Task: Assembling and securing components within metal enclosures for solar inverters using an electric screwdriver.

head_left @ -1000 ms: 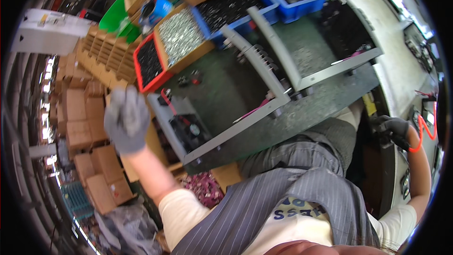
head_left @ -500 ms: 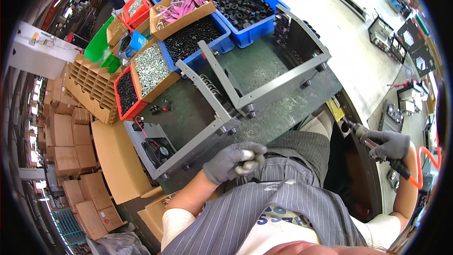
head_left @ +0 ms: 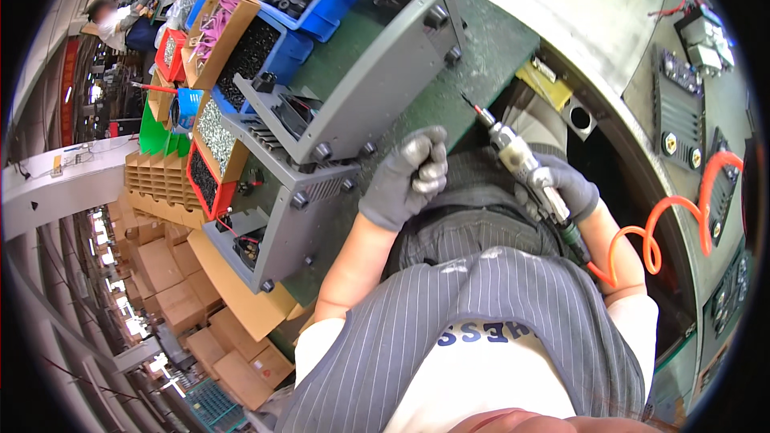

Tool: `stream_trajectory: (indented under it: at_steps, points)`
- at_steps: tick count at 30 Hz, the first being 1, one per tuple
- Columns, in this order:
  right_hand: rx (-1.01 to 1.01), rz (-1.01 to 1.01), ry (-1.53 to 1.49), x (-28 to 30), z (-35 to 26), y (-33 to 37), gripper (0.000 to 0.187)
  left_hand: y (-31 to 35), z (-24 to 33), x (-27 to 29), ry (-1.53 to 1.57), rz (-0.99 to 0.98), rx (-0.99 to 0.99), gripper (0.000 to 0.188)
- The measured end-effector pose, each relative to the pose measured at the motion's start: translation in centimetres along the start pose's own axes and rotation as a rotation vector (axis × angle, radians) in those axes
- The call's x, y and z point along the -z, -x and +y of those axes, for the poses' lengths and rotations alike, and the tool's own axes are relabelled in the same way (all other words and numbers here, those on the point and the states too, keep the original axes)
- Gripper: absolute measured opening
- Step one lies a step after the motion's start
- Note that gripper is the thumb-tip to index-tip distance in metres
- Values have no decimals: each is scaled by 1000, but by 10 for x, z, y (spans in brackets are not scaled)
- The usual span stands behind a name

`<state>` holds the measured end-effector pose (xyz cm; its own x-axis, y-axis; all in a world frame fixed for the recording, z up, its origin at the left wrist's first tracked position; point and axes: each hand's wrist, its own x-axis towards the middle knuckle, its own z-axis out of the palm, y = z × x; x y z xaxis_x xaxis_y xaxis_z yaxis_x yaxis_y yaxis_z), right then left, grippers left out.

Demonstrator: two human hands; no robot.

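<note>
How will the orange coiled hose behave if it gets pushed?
The orange coiled hose probably bends easily and springs back, given its open loops. It looks joined to the driver in the right hand, so a hard push might tug that too.

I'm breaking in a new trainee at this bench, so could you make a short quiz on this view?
1. True or false: the orange coiled hose joins the power screwdriver at the end away from its bit.
2. Which gloved hand holds that tool?
3. What are the purple parts kept in?
A) a blue bin
B) a cardboard box
C) a red bin

Key:
1. True.
2. The right hand.
3. B, a cardboard box.
</note>
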<state>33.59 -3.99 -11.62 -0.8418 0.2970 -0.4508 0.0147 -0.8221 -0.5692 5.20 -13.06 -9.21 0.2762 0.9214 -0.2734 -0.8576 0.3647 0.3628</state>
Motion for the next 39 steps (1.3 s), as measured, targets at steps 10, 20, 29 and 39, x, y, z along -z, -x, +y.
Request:
stream_trajectory:
  at_steps: [10, 20, 29, 39]
  points:
    - [191, 9, 304, -23, -24, 32, 93, -45, 1, -27, -193, 305, -193, 28]
    - [204, 20, 346, -23, -19, 28, 88, -52, -3, -45, -257, 317, -200, 27]
    - [195, 28, 479, -27, -29, 29, 87, -48, 7, -53, -655, 353, -234, 29]
    - [160, -36, 353, -27, -32, 24, 91, -53, -13, -61, -532, 401, -449, 32]
